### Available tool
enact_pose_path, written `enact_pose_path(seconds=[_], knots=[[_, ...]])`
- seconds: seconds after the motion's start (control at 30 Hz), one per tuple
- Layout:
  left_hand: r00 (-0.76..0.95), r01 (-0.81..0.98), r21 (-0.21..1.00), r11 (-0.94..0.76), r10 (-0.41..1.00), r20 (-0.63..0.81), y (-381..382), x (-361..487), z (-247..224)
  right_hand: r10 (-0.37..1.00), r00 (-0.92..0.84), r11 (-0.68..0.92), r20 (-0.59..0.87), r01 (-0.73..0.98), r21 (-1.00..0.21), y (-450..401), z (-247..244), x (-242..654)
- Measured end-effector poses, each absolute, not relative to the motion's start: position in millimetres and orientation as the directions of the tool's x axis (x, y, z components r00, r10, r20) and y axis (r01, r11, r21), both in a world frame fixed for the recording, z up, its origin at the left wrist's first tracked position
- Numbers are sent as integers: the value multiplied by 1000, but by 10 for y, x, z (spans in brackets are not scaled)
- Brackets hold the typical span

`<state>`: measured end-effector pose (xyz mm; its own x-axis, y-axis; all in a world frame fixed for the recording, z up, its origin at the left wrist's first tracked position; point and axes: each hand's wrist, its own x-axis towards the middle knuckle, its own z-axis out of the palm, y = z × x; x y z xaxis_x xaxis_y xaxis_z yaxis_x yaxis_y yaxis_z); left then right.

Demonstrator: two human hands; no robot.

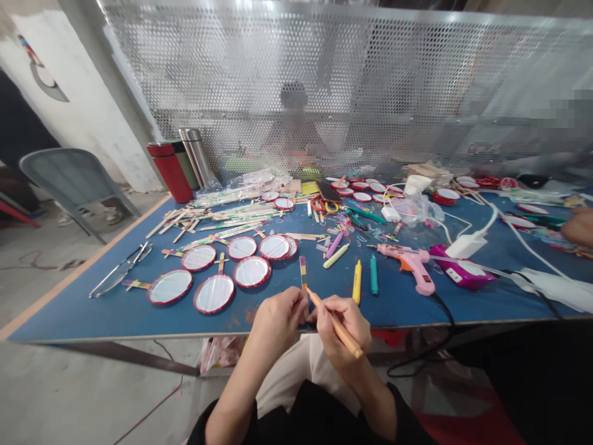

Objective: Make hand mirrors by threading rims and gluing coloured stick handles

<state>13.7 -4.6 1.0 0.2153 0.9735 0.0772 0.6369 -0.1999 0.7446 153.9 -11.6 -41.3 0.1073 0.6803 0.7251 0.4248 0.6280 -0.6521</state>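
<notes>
My left hand (278,321) grips the lower end of a wooden craft stick (303,279) striped in green, yellow and red; its upper end rises above the fingers. My right hand (345,327) holds an orange-yellow pencil-like colouring stick (338,327), with its tip close to the craft stick. Round red-rimmed mirrors on stick handles (214,293) lie on the blue worktable (111,315) to the left of my hands. Yellow and teal crayons (356,282) stand just beyond my right hand.
A pink glue gun (410,262) lies right of the crayons, its cord running off the table edge. Loose craft sticks, scissors, pliers and white cables cover the far table. A co-worker's hand (579,227) is at the right edge, with a perforated metal screen (296,74) behind.
</notes>
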Motion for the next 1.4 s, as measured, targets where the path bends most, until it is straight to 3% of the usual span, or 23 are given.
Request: enact_pose_path(seconds=[0.4,1.17,1.4], knots=[[201,648,739,-184,977,67,-57,150,55,669,78,664,739,384,-642,-109,-467,1533],[198,654,730,-201,976,92,-58,142,55,649,75,647,757,468,-602,-124,-361,1531],[198,660,727,-190,977,76,-54,148,63,678,106,616,727,458,-641,-119,-386,1529]])
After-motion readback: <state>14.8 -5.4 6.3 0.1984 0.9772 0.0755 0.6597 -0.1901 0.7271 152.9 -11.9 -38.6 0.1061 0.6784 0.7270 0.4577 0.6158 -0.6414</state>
